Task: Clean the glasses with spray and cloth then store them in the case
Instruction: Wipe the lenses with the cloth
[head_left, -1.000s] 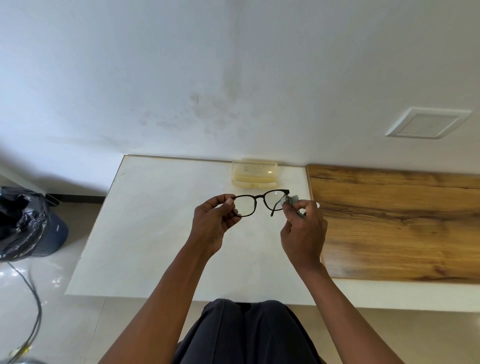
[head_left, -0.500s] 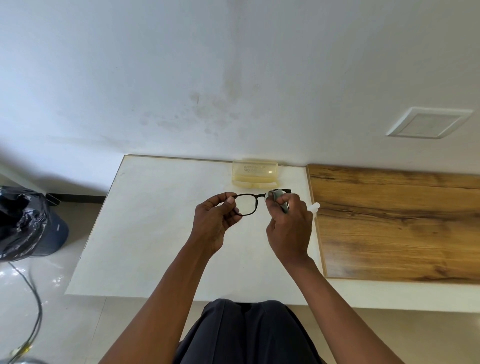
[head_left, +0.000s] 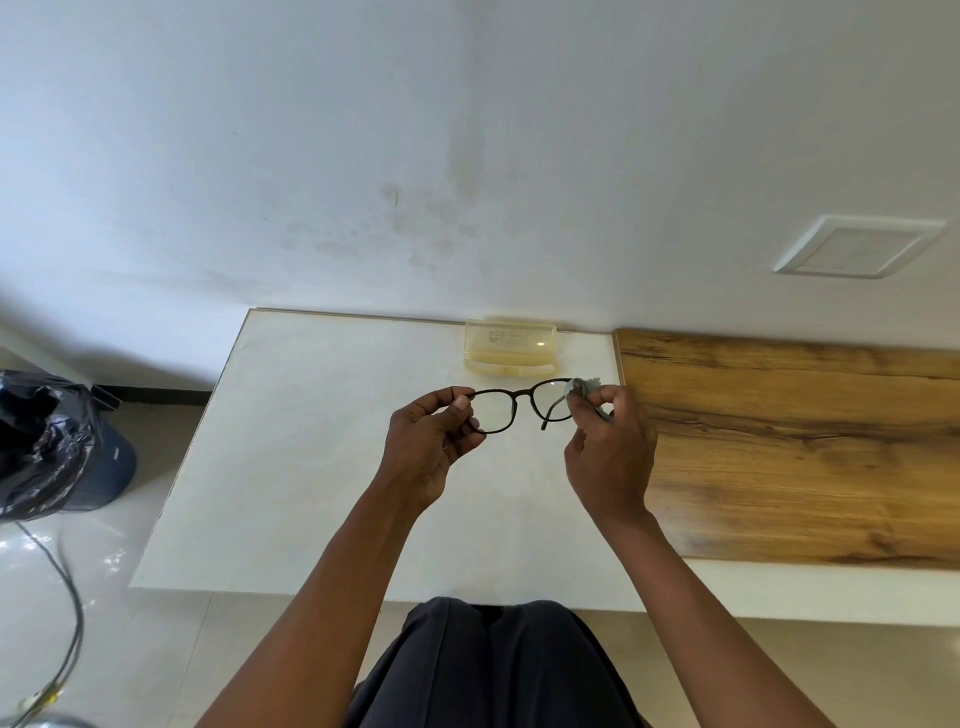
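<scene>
Left hand (head_left: 431, 441) fingers pinching glasses (head_left: 511, 408); right hand (head_left: 610, 452) fingers pinching cloth (head_left: 586, 388) against right lens; case (head_left: 510, 347) far on bench (head_left: 311, 441).

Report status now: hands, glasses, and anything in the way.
Left hand pinches glasses at one end. Right hand holds cloth at the other lens. Case closed on table, nothing blocking.
</scene>
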